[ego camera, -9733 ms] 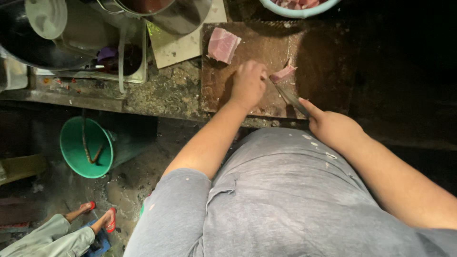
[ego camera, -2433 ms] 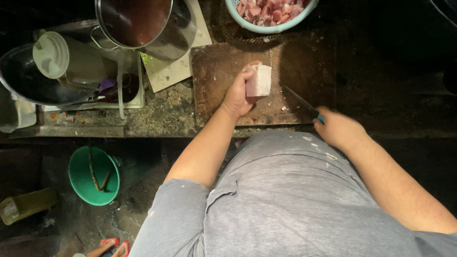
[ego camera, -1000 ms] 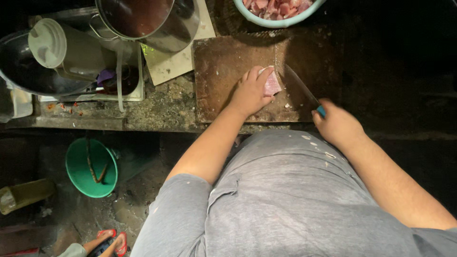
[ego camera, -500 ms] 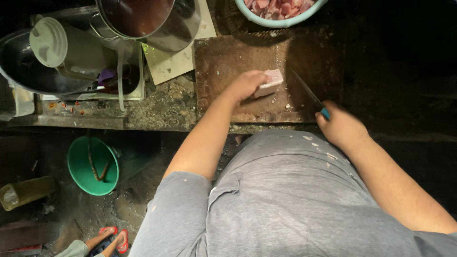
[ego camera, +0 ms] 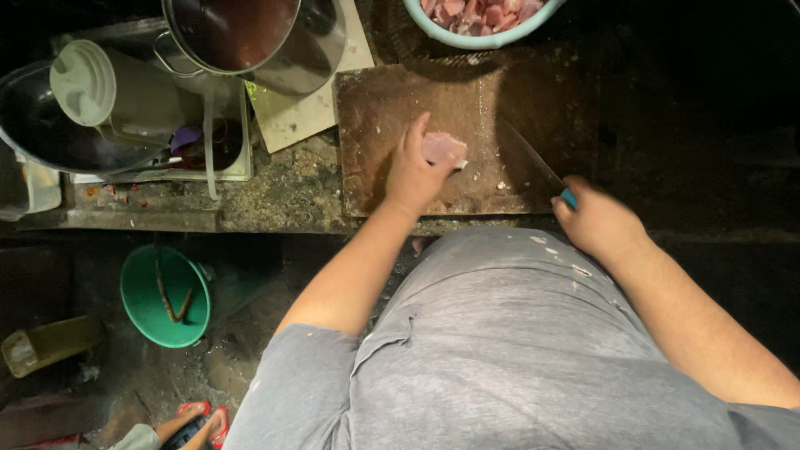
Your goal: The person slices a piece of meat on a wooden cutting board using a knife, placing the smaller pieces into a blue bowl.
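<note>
Pink slab of raw meat (ego camera: 444,149) lies flat on the worn brown wooden chopping board (ego camera: 392,108), its long side running roughly left to right across the board, the near-right corner pale with fat. The left hand (ego camera: 414,171) presses down on it from the near-left, fingers spread over its left half, thumb out to the side, so it pins the slab and does not grip it. The right hand (ego camera: 596,221) sits well to the right, off the board's near-right corner, closed around the blue handle of a dark-bladed knife (ego camera: 532,160). The blade slants up and to the left from that hand, tip toward the meat, a short gap between edge and slab. Beyond both hands, at the board's far edge, there's a pale green bowl (ego camera: 467,37) of cut pink meat pieces. Left of the left hand, a steel pot (ego camera: 308,50) rests over a pale square tile (ego camera: 304,121), with a cream plastic jug (ego camera: 112,92) lying on its side further left. Down below the counter, a green plastic bowl (ego camera: 158,296) on the floor. No labels readable from here.
</note>
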